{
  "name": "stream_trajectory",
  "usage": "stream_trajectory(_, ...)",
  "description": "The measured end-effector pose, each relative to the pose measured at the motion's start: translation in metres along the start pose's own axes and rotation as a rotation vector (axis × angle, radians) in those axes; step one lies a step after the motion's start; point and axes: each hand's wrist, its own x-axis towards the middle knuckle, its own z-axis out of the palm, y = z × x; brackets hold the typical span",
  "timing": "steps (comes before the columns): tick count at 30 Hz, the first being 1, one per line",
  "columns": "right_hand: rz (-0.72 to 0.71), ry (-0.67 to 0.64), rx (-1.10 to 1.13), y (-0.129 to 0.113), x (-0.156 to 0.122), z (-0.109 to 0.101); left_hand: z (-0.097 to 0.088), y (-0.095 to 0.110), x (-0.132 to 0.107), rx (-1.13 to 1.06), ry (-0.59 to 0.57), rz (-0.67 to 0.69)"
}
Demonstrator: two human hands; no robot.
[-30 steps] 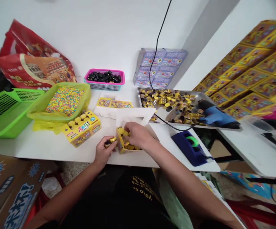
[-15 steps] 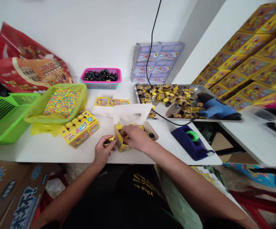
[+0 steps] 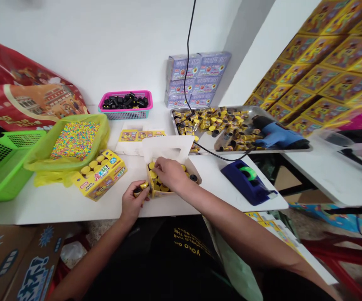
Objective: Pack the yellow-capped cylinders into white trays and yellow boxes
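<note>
My left hand (image 3: 132, 200) is closed round a small yellow-and-black capped tube (image 3: 140, 188) at the near table edge, right beside an open yellow box (image 3: 165, 184). My right hand (image 3: 168, 172) reaches into that box, fingers curled over the yellow-capped tubes standing inside. The box's white lid flap (image 3: 167, 147) stands up behind my right hand. What the right fingers grip is hidden.
A second open yellow box of tubes (image 3: 101, 175) lies to the left, by a green-lined tray of coloured beads (image 3: 74, 140). Behind are a pink basket of black caps (image 3: 126, 102), a metal tray of loose tubes (image 3: 218, 125) with a blue glue gun (image 3: 274, 133), and a blue tape dispenser (image 3: 246, 180).
My right hand has shifted slightly left and deeper into the box. My left hand stays by the box with its tube. The view has drifted, so everything sits a little further left.
</note>
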Motion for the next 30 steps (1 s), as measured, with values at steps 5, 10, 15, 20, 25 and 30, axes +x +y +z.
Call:
stream_trajectory(5,-0.1,0.063,-0.053,0.009,-0.012,-0.019,0.002,0.005,-0.001,-0.027,0.024,-0.01)
stream_trajectory(10,-0.233,-0.178,-0.242,0.024,-0.023,-0.031,0.001,0.005,0.0,-0.028,0.015,-0.012)
stream_trajectory(15,-0.231,-0.134,-0.07,0.024,-0.025,-0.02,0.002,0.004,-0.001,-0.037,0.034,-0.004)
stream_trajectory(20,-0.071,-0.145,0.65,0.031,-0.027,-0.014,0.002,0.005,-0.001,-0.052,0.043,-0.002)
stream_trajectory(25,0.047,-0.158,1.073,0.035,-0.028,-0.012,0.001,0.002,0.0,-0.056,0.044,-0.018)
stream_trajectory(30,0.165,-0.128,1.116,0.031,-0.032,-0.015,0.002,0.003,0.0,-0.075,0.048,-0.024)
